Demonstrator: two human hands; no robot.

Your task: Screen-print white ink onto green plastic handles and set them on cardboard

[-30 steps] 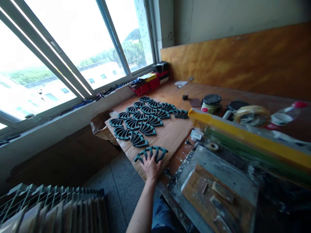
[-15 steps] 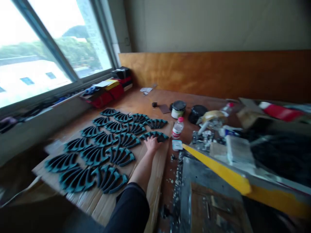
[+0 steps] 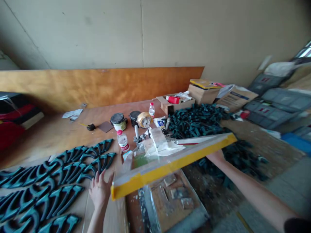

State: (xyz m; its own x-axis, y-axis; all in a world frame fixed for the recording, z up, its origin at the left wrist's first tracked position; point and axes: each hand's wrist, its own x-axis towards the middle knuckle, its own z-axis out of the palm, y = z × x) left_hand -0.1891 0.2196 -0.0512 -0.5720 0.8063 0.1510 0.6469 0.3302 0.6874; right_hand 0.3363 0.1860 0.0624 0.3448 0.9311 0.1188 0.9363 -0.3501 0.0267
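Observation:
My left hand (image 3: 100,190) lies flat with fingers spread on the cardboard sheet (image 3: 82,210), its fingertips touching the nearest of several dark teal fan-shaped parts (image 3: 73,171) laid out in rows. My right hand (image 3: 215,156) reaches out to the right toward a heap of the same teal parts (image 3: 196,121); its fingers are hidden behind the raised yellow-framed printing screen (image 3: 170,163).
Under the screen is a worn printing base (image 3: 170,197). On the wooden bench stand a water bottle (image 3: 123,141), two ink pots (image 3: 118,120), a tape roll (image 3: 143,119) and a second bottle (image 3: 152,110). Cardboard boxes (image 3: 202,90) sit at the back right, grey crates (image 3: 274,100) beyond.
The view has swung right, away from the window. My left hand let go of the part it placed and rests flat. My right arm has come into view reaching toward the heap.

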